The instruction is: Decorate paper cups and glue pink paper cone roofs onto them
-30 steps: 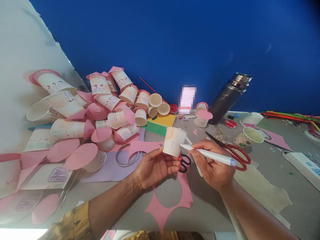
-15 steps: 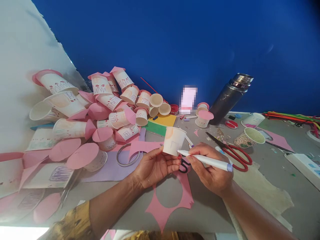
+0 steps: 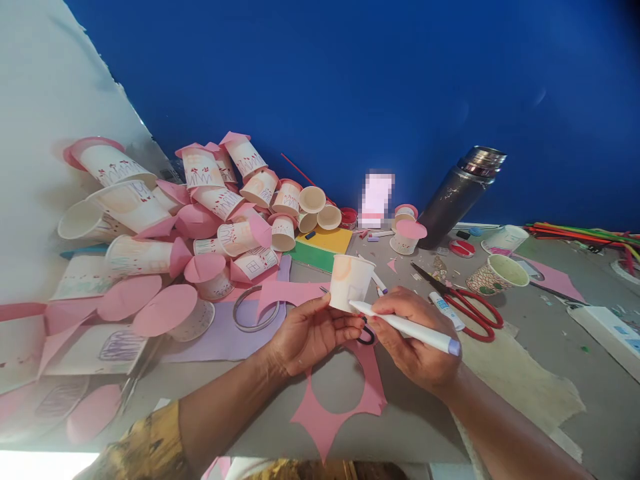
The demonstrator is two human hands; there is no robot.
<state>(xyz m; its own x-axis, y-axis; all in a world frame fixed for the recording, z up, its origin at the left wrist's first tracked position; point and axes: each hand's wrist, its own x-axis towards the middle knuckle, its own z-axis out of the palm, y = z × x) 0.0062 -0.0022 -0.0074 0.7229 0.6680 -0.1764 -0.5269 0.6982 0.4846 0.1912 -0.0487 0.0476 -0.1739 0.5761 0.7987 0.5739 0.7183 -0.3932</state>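
My left hand (image 3: 307,333) is closed round the base of a small white paper cup (image 3: 350,283), holding it upright above the table. A faint box outline shows on the cup's side. My right hand (image 3: 413,337) grips a white marker (image 3: 405,327) with a purple end cap, its tip touching the cup's lower side. Under both hands lies a pink paper offcut (image 3: 335,403) with a round hole cut out of it. Black scissor handles (image 3: 367,333) peek out between my hands.
A heap of decorated paper cups with pink paper discs (image 3: 200,213) fills the left. Red-handled scissors (image 3: 465,303), a glue stick (image 3: 447,311), a patterned cup (image 3: 500,275) and a dark metal flask (image 3: 457,193) lie right. Coloured sticks (image 3: 585,233) sit far right.
My right hand and the marker have shifted left, the tip sliding across the cup's side. The cup has stayed almost still in my left hand.
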